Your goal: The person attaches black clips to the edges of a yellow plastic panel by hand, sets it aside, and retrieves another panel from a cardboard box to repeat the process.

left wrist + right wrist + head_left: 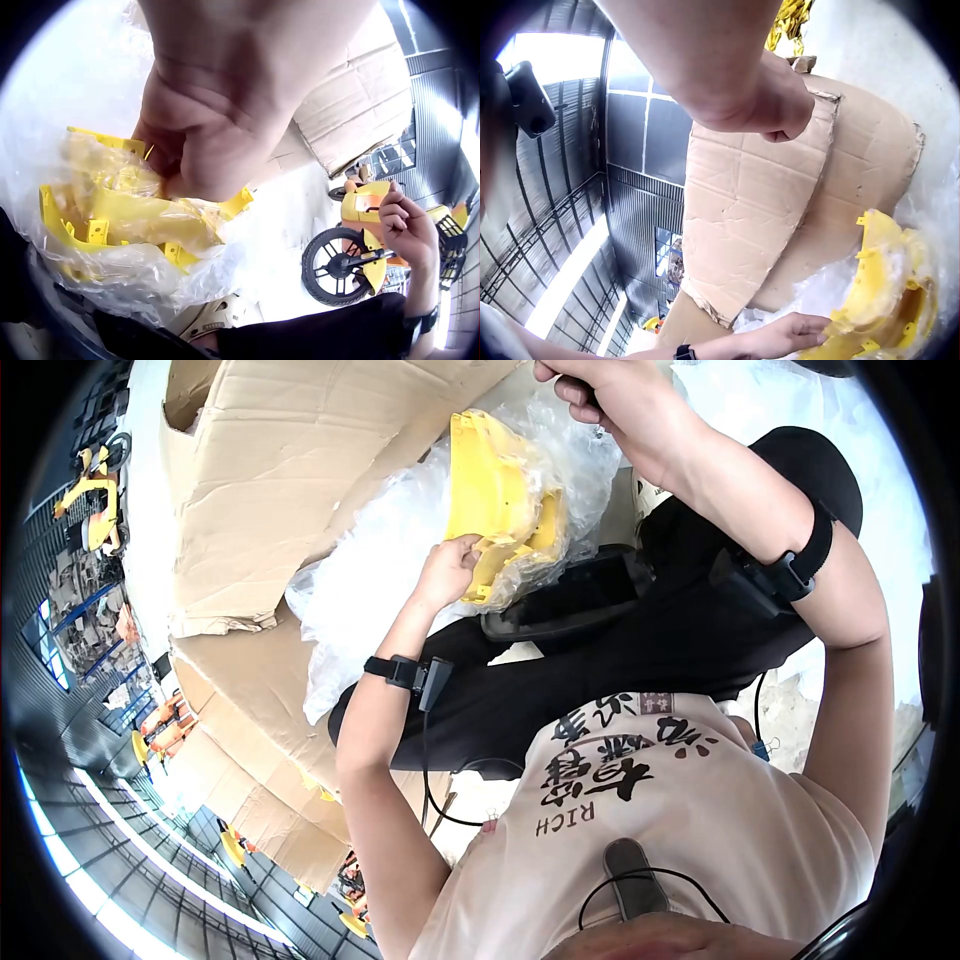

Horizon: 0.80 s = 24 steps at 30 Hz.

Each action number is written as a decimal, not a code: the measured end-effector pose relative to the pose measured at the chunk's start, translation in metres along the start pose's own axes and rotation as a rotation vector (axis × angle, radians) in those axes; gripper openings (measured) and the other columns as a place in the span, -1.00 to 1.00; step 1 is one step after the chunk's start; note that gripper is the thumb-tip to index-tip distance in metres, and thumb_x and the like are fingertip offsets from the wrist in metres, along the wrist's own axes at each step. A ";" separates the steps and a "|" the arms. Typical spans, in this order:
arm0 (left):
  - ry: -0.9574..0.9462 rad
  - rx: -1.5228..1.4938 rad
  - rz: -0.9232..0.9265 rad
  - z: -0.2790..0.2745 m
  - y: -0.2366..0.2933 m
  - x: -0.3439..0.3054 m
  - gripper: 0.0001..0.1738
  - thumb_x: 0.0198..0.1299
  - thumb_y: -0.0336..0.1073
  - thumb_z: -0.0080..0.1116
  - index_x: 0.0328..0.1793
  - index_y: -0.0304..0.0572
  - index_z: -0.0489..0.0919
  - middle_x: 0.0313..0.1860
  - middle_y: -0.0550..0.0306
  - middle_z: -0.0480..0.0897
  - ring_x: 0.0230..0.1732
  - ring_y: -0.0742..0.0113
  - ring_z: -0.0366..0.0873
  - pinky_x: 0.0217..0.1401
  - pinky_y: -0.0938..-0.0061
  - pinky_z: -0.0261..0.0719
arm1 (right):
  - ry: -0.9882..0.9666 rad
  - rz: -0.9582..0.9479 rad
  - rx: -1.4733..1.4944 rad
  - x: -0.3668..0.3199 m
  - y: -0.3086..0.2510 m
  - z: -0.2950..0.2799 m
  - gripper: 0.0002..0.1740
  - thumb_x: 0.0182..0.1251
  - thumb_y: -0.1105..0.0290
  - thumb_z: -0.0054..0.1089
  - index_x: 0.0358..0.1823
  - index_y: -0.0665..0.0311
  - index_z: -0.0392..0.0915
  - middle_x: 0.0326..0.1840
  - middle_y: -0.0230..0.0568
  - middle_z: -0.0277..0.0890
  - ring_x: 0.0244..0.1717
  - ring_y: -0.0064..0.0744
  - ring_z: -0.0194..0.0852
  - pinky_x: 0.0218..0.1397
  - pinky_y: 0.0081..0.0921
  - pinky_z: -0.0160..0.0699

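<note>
A pair of curved yellow plastic panels, partly wrapped in clear plastic film, lies in front of the person's lap. My left hand grips the near edge of one panel, thumb and fingers at its rim. In the left wrist view, the yellow panels show tabs and holes, with film draped over them. My right hand is raised past the panels, apart from them. Its fingers look curled in the right wrist view, where the hand shows nothing held.
A big cardboard box stands at the left, its flaps folded out. More clear plastic wrap spreads beside it. A black tray-like piece lies against the person's legs. A yellow scooter stands farther off on the floor.
</note>
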<state>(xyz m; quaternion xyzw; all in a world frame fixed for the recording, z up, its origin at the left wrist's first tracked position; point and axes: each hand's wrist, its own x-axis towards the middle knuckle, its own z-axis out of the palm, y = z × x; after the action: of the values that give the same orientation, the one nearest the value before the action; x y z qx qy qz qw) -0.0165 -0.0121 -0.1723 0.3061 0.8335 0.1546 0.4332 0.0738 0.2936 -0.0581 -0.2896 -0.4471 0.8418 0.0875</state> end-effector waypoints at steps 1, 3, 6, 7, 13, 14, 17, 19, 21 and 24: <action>0.058 0.050 0.006 -0.002 0.006 -0.003 -0.73 0.26 -0.45 0.21 0.06 -0.44 0.63 -0.22 -0.19 0.75 -0.17 0.20 0.73 -0.04 0.42 0.61 | -0.023 -0.008 0.020 0.001 0.000 -0.001 -0.84 0.50 0.44 0.03 -0.05 0.26 0.59 -0.39 -0.48 0.48 -0.51 -0.75 0.26 -0.52 -0.73 0.15; 0.130 0.020 -0.060 -0.005 0.008 -0.004 -0.72 0.21 -0.47 0.27 0.04 -0.42 0.65 -0.25 -0.13 0.76 -0.20 0.30 0.72 -0.07 0.45 0.61 | -0.027 -0.001 0.026 0.002 -0.001 -0.003 -0.84 0.50 0.44 0.03 -0.05 0.27 0.59 -0.39 -0.47 0.48 -0.51 -0.75 0.26 -0.52 -0.74 0.15; 0.217 -0.017 -0.165 -0.015 0.013 -0.009 -0.70 0.11 -0.44 0.44 -0.03 -0.36 0.68 -0.25 0.08 0.77 -0.21 0.54 0.65 -0.10 0.53 0.59 | -0.023 0.018 0.022 0.002 -0.004 -0.002 -0.84 0.50 0.45 0.03 -0.05 0.27 0.59 -0.38 -0.47 0.49 -0.51 -0.75 0.26 -0.51 -0.74 0.15; 0.175 -0.206 -0.077 -0.020 0.010 -0.010 -0.71 0.13 -0.40 0.44 -0.04 -0.36 0.68 -0.24 0.13 0.76 -0.20 0.56 0.64 -0.10 0.56 0.58 | -0.018 0.030 0.013 0.002 -0.004 -0.001 -0.84 0.50 0.45 0.03 -0.05 0.26 0.59 -0.37 -0.47 0.49 -0.50 -0.75 0.26 -0.51 -0.75 0.15; 0.047 -0.374 -0.069 -0.060 0.029 -0.033 -0.77 0.28 -0.35 0.34 -0.04 -0.36 0.67 -0.25 0.26 0.72 -0.26 0.64 0.52 -0.19 0.65 0.49 | -0.005 0.131 -0.093 0.002 -0.004 0.001 -0.83 0.50 0.45 0.04 -0.03 0.26 0.60 -0.36 -0.48 0.50 -0.49 -0.73 0.28 -0.47 -0.72 0.21; 0.096 -0.207 -0.061 -0.070 0.044 -0.045 -0.77 0.29 -0.35 0.33 -0.03 -0.36 0.68 -0.28 0.25 0.72 -0.30 0.64 0.50 -0.22 0.65 0.47 | -0.002 0.126 -0.090 0.000 -0.004 -0.001 -0.83 0.50 0.45 0.04 -0.03 0.26 0.60 -0.36 -0.48 0.50 -0.49 -0.73 0.28 -0.47 -0.72 0.21; 0.261 -0.023 0.002 -0.083 0.085 -0.077 -0.76 0.24 -0.33 0.35 -0.03 -0.31 0.68 -0.34 0.06 0.69 -0.42 0.40 0.49 -0.28 0.54 0.47 | -0.104 0.084 -0.419 -0.015 -0.006 0.004 -0.69 0.47 0.20 0.13 -0.04 0.29 0.67 -0.25 -0.41 0.55 -0.28 -0.61 0.40 -0.13 -0.55 0.46; 0.380 -0.031 0.042 -0.082 0.108 -0.093 -0.74 0.17 -0.32 0.39 -0.06 -0.27 0.69 -0.37 -0.13 0.66 -0.50 0.10 0.50 -0.31 0.43 0.49 | -0.165 0.036 -0.578 -0.015 0.004 0.005 -0.65 0.45 0.14 0.18 -0.05 0.30 0.67 -0.33 -0.49 0.48 -0.32 -0.63 0.35 -0.19 -0.58 0.40; 0.371 -0.033 0.005 -0.074 0.121 -0.102 -0.75 0.16 -0.32 0.39 -0.11 -0.31 0.67 -0.39 -0.17 0.62 -0.50 0.01 0.51 -0.31 0.39 0.50 | -0.262 -0.009 -0.849 -0.013 0.012 0.002 -0.46 0.34 -0.08 0.30 -0.17 0.36 0.67 -0.47 -0.41 0.48 -0.39 -0.48 0.43 -0.22 -0.49 0.44; 0.376 0.077 0.084 -0.059 0.142 -0.113 -0.78 0.18 -0.39 0.38 -0.07 -0.33 0.68 -0.42 -0.05 0.67 -0.49 0.44 0.49 -0.32 0.53 0.49 | -0.370 0.043 -1.343 -0.023 0.001 0.010 -0.42 0.31 -0.14 0.30 -0.29 0.38 0.68 -0.54 -0.19 0.51 -0.47 -0.35 0.49 -0.28 -0.40 0.48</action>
<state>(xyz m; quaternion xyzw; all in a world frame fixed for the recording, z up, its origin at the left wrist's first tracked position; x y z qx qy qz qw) 0.0381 0.0246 0.0072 0.3227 0.8915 0.1948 0.2512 0.0869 0.2768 -0.0457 -0.1417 -0.8727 0.4201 -0.2046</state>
